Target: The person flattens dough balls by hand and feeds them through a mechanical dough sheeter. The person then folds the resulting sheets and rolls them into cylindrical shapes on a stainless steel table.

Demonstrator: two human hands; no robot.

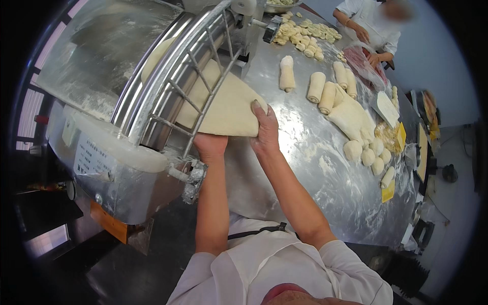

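A wide, pale sheet of dough (232, 105) hangs out of a dough sheeter (133, 190), passing under its metal bar guard (183, 93). The sheet's other end shows behind the steel rollers (127, 99). My right hand (267, 127) grips the near right corner, thumb on top and the other fingers mostly underneath. Beneath the sheet's near left edge is my left hand (211, 145); its fingers are hidden by the dough and the guard.
On the floured steel table (305, 190) lie dough rolls (316, 87), a slack dough piece (352, 118), several dough balls (368, 156), a white scraper (387, 108) and yellow scrapers (388, 192). Small dough pieces (301, 36) are heaped at the back. A co-worker (366, 23) handles a plastic bag (362, 65).
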